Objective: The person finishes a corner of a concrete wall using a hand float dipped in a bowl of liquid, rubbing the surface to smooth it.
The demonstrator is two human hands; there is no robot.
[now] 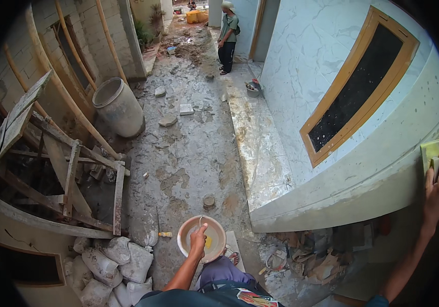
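Observation:
My left hand [199, 238] is closed on the thin handle of a pale bucket [183, 231], which hangs over my legs at the bottom middle with cloudy liquid and a small yellow item [208, 242] inside. At the far right, my right hand [437, 187] grips a yellow rectangular float [433, 149] by its back, pressed against the curved, pale plastered band [355, 185] of the wall. Above that band are marbled tiles [291, 77] and a wood-framed dark window [357, 84].
A person [228, 38] stands farther along the rough walkway [188, 143]; another crouches beyond. A concrete-coloured barrel [119, 112], leaning poles and wooden scaffold [71, 174] occupy the left. Sacks [132, 263] lie lower left, rubble [319, 258] lower right. A tiled ledge [260, 143] runs along the right.

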